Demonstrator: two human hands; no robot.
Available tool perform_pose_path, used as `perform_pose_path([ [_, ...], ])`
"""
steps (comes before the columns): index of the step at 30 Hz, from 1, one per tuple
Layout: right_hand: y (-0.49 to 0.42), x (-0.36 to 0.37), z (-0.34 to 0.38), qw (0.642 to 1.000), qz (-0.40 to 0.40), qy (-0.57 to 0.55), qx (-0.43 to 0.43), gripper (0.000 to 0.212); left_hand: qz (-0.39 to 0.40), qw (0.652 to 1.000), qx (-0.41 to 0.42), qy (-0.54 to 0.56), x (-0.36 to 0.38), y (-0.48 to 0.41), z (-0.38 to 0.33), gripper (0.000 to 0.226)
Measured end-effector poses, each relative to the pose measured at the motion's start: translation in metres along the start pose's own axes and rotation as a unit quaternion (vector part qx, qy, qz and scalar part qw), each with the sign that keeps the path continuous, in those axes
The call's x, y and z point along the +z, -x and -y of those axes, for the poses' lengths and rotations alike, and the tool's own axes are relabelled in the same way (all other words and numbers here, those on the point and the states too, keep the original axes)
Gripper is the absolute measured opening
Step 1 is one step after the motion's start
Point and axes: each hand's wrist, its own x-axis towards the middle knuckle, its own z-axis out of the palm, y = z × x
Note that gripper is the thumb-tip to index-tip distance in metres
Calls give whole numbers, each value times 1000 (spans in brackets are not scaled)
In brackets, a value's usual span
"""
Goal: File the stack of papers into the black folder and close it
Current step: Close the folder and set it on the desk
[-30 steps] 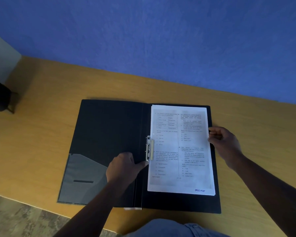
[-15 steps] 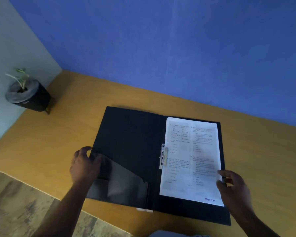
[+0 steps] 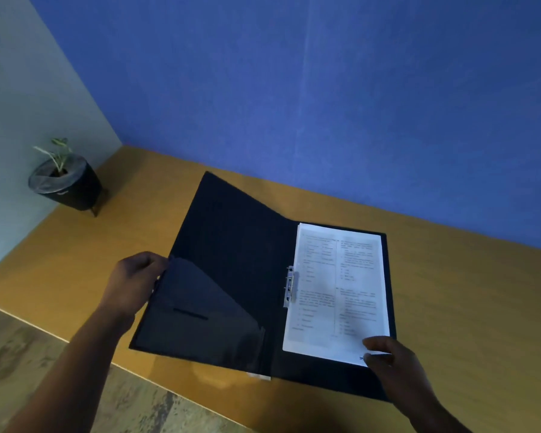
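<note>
Gripping the black folder's (image 3: 231, 245) tilted left cover was the left hand (image 3: 135, 282); the right hand (image 3: 394, 360) pinched the papers (image 3: 334, 292) clipped inside.

Stack of papers (image 3: 338, 292), top sheet: two columns of small print, too blurred to read. Lower right corner: bold dark lettering, mostly covered by the right hand (image 3: 394, 367), illegible. No text can be read.

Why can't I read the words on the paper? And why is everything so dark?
Head view: dim light, so the black folder looks like one dark patch; the papers are the brightest thing, yet their print is soft and too small to read; the right hand on their near corner is smeared by blur.
</note>
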Motion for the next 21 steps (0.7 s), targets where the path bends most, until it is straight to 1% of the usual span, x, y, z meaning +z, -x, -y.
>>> perform_pose_path([
  [2, 4, 1, 4, 1000, 13, -12, 5, 16, 72, 994, 42, 67, 9, 18, -22, 33],
  [3, 6, 1, 8, 1000, 19, -20, 6, 16, 107, 988, 52, 101, 15, 26, -31, 32],
  [6, 15, 0, 19, 998, 31, -54, -3, 15, 195, 967, 62, 154, 45, 47, -53, 21],
  [8, 19, -3, 28, 996, 37, -75, -15, 14, 233, 955, 81, 164, 73, 55, -63, 17],
  [10, 22, -8, 36, 993, 42, -104, -26, 13, 248, 951, 112, 143, 105, 64, -72, 13],
  [13, 29, -14, 47, 985, 38, -163, -42, 7, 261, 951, 138, 89, 151, 80, -83, 17],
  [15, 34, -18, 51, 977, 24, -206, -52, 15, 268, 952, 138, 56, 178, 91, -87, 19],
  [18, 42, -22, 51, 967, 23, -249, -55, 24, 252, 956, 144, -50, 211, 104, -89, 27],
  [21, 47, -23, 45, 968, 25, -244, -54, 24, 221, 949, 180, -138, 234, 115, -92, 39],
])
